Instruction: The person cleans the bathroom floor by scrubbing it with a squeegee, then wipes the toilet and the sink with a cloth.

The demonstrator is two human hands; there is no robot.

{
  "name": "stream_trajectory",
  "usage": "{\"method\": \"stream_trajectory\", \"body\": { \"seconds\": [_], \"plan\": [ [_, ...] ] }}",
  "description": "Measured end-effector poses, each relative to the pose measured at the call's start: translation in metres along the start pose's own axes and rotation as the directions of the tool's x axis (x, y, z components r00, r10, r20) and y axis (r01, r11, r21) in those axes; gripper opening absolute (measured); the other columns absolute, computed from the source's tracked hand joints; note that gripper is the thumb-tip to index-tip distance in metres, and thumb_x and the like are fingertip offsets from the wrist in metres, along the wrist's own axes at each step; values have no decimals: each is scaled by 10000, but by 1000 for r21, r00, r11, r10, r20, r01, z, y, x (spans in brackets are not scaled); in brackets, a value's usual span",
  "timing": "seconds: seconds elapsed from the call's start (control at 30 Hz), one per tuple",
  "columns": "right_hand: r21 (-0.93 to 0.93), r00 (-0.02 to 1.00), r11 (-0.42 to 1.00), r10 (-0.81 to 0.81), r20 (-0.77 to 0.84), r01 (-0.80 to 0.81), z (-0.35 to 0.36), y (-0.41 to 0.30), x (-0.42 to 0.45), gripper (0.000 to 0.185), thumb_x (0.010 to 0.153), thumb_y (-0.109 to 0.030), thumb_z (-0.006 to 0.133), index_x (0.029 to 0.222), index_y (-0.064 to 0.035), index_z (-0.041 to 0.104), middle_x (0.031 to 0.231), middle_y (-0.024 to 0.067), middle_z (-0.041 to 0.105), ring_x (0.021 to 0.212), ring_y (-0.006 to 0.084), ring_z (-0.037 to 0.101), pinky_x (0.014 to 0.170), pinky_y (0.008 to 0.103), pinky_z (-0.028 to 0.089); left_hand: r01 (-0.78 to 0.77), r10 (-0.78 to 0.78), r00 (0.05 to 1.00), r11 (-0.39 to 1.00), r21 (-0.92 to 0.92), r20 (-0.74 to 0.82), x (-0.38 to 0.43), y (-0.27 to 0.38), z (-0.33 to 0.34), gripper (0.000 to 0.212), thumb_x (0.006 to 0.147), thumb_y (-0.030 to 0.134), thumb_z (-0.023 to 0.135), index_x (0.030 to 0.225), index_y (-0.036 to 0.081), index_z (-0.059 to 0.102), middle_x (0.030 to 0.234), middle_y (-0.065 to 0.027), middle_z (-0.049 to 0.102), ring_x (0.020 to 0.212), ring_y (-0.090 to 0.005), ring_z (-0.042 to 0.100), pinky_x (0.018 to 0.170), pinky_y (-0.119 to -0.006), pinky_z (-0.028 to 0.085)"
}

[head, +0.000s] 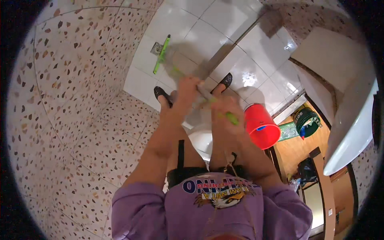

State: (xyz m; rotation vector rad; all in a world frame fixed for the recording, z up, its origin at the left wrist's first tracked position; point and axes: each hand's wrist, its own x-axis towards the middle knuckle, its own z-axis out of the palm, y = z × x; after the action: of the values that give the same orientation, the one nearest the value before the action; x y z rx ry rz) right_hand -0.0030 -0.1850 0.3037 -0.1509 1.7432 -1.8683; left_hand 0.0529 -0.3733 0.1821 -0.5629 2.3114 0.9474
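Observation:
My left hand (189,87) is closed around the handle (206,94) of a floor squeegee. My right hand (228,108) grips the same handle nearer its green end (232,118), and both hands are slightly blurred. The pole slants away from me, up and to the left. At its far end, the bright green squeegee head (162,54) rests on the wet white tile floor (192,24), beside a square metal floor drain (156,48) and partly over its edge. My feet in black sandals (160,92) stand apart on either side of the pole.
A red bucket (255,118) with something blue inside stands close to my right leg. Beyond the doorway are a dark green bucket (303,115) and a green mat (287,132). A white washbasin (351,141) juts in at right. Speckled walls (72,75) enclose the left; a low ledge (222,58) crosses the floor.

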Motion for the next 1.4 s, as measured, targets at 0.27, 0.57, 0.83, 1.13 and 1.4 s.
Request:
{"method": "stream_trajectory", "body": {
  "seconds": [0.27,0.57,0.83,1.13,1.4],
  "plan": [
    [46,960,993,121,-253,-113,-128,1,-124,315,846,-345,518,785,-37,550,812,136,584,810,281,534,796,419,416,272,-540,820,660,-701,-190,-36,182,23,234,783,150,531,999,65,563,948,-125,607,1035,-272,539,792,-392,465],
    [-243,877,887,282,-389,-393,-41,68,-88,242,852,-238,498,807,-4,539,855,120,580,904,260,564,876,377,422,-102,64,984,966,237,165,4,-47,167,207,800,203,572,941,57,610,906,-153,628,870,-308,614,881,-443,429],
    [125,875,941,339,-347,-315,-12,69,-30,139,857,-101,487,780,1,541,822,104,566,816,210,556,804,325,450,-73,68,997,902,426,28,30,-47,94,208,791,256,584,767,53,627,784,-128,634,822,-277,631,749,-422,483],
    [37,843,996,-44,-535,75,-165,-27,-52,291,867,-256,417,733,-14,505,829,167,579,911,333,584,910,467,408,-156,150,982,987,47,111,-9,208,6,273,736,194,605,966,48,579,936,-164,590,977,-310,567,879,-471,419],
    [157,949,984,-30,-313,83,-111,3,27,255,848,-191,474,690,9,482,725,183,568,772,309,570,855,457,429,-70,-13,950,964,-256,-311,59,115,80,192,778,92,588,939,-10,565,1007,-237,530,1015,-386,503,886,-460,393]
  ]
}}
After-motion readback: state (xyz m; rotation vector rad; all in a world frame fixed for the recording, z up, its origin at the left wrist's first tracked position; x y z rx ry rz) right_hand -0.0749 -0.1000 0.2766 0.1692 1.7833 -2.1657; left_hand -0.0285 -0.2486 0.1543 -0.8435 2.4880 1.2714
